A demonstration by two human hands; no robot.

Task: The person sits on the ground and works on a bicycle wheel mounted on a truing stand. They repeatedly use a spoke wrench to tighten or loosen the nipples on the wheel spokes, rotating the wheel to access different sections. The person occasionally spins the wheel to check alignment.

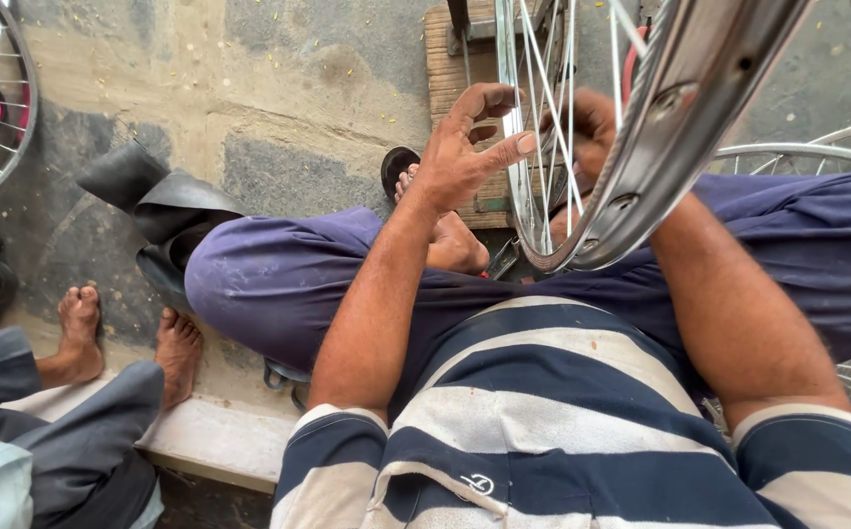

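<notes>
Between the seated person's knees stands a bare wheel rim [641, 137], upright and edge-on, probably so both hands can reach its spokes [543, 88] from either side. Left hand [465, 152] is spread loosely, its fingertips touching the spokes, gripping nothing. Right hand [592, 127] sits behind the spokes; I cannot tell how it is closed. An inner tube [151, 211] lies on the floor nearby.

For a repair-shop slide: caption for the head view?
Seated person's left hand and right hand work the spokes of a bare rim.
</notes>
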